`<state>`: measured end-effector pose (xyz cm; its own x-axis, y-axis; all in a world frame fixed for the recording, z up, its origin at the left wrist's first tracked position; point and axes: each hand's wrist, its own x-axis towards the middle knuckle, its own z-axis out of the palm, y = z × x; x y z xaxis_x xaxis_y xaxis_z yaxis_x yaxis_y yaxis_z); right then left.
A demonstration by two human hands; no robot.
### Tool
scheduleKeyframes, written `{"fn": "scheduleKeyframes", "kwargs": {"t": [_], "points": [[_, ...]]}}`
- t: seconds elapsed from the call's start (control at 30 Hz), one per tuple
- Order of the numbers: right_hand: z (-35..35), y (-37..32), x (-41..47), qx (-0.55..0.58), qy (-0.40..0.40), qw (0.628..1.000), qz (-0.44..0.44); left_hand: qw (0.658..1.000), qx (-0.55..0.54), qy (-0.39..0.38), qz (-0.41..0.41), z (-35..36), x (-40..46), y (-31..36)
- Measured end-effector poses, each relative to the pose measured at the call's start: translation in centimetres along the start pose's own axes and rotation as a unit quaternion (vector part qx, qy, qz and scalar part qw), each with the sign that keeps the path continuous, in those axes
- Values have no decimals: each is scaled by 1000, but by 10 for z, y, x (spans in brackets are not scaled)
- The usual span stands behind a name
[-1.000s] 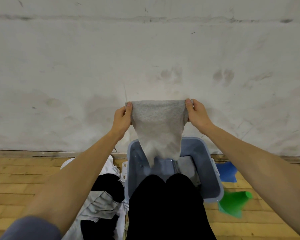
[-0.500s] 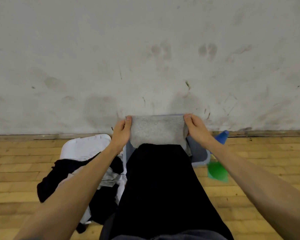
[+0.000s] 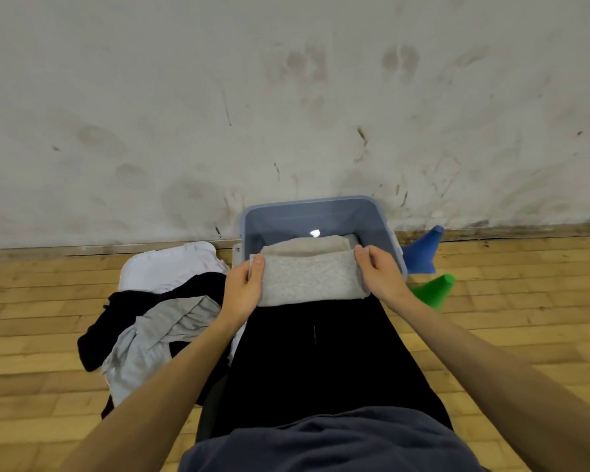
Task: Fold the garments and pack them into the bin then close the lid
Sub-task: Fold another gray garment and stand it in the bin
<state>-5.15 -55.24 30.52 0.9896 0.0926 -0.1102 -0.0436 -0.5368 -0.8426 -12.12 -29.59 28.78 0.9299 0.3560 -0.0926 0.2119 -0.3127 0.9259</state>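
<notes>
Both hands pinch a folded grey garment (image 3: 309, 277) by its ends, left hand (image 3: 244, 287) and right hand (image 3: 380, 274), holding it at the near rim of the open blue bin (image 3: 382, 216). On the floor (image 3: 31, 318) left of the bin: a white lid (image 3: 164, 267) and a heap of clothes (image 3: 157, 328).

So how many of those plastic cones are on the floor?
2. A blue cone lies by the wall, just right of the bin; a green cone lies nearer, beside the right hand. The arm hides part of the green one; more could be behind the bin.
</notes>
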Motion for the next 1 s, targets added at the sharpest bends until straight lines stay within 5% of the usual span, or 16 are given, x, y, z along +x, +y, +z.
{"fn": "scheduleKeyframes", "kwargs": {"t": [0.47,0.63,0.8,0.9,1.0], "points": [[23,-4,28,-84,86,993,19,991,105,54,-57,12,25,2],[23,1,49,-218,-4,973,71,977,184,25,-101,11,45,-11],[18,5,87,-107,-79,968,215,964,83,-52,-249,4,96,-17],[25,-1,115,49,-148,923,352,911,-104,-136,-376,13,125,-19],[35,3,138,111,-199,888,399,886,-167,-163,-402,22,145,-14]]}}
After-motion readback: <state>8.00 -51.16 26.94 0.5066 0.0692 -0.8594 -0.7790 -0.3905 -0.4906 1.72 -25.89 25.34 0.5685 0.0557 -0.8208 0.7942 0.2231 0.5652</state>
